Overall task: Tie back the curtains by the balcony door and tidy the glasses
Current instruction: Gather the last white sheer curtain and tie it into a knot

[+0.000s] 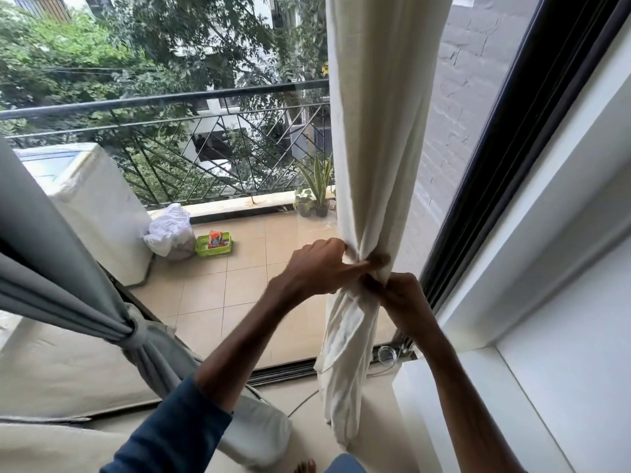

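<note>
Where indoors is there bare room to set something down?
The white ledge right of the white curtain is bare. The floor between grey curtain and white curtain is open, bar a cable. Crowded: the door-track corner holding a glass.

We see the cream curtain (372, 165) hanging from twelve o'clock, bunched tight near the centre. The left hand (321, 264) pinches the bunch from its nine o'clock side; the right hand (401, 297) grips the fabric at its five o'clock. At eight o'clock the grey curtain (68, 268) is tied back. A glass (387, 354) sits by the door track (283, 372), at six o'clock of the right hand.
</note>
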Available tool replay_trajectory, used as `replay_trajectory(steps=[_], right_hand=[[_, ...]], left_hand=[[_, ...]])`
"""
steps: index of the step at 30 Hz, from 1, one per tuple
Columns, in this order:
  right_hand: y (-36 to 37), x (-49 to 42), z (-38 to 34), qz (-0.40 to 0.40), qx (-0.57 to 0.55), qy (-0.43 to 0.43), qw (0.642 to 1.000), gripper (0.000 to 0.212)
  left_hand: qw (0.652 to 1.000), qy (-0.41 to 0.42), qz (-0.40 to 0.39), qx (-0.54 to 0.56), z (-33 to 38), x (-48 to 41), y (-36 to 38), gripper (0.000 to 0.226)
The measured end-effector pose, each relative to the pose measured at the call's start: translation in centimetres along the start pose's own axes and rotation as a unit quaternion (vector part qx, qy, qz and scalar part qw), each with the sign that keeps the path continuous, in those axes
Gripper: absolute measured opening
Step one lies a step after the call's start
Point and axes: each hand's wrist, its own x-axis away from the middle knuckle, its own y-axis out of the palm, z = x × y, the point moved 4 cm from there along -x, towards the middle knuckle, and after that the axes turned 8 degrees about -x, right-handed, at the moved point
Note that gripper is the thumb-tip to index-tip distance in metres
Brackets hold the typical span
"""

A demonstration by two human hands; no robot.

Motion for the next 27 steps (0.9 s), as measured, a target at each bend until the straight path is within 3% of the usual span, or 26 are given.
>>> replay_trajectory(steps=[2,5,7,11,13,18,22,27], right_hand=[[-0.3,-0.1,0.9,0.003,-0.055,0.015,0.998,0.038],[-0.3,0.1,1.8,0.012,-0.087,0.034,0.996,0.057],[-0.1,0.3,1.1,0.001,-0.092,0.032,0.995,0.053],[0.6,0.6,-0.1,-0.084,-0.124,0.049,0.988,0.028],[0.5,0.4,0.2,-0.082,-0.121,0.059,0.988,0.034],[0.1,0.1,0.4,-0.037,-0.009,0.023,0.999,0.038],[-0.4,-0.2,-1.3,-0.014,0.086,-0.005,0.996,0.013],[0.2,-0.1,-2.2,-0.078,0.231,-0.056,0.968,0.023]], left_hand=[[1.000,0.021,0.006,-0.016,-0.9,-0.2,0.3,0.071],[0.999,0.030,0.031,0.008,-1.7,-0.5,0.9,0.055],[0.999,0.029,0.045,0.007,-1.7,-0.4,0.9,0.043],[0.998,0.040,0.049,0.002,-1.5,0.0,0.4,0.054],[0.998,0.057,0.030,0.005,-1.6,-0.1,0.6,0.050],[0.992,0.106,0.003,0.062,-0.8,-0.6,2.1,0.059],[0.983,0.113,0.028,0.143,0.2,-0.4,1.5,0.043],[0.975,0.099,0.036,0.194,0.2,-0.9,2.2,0.034]])
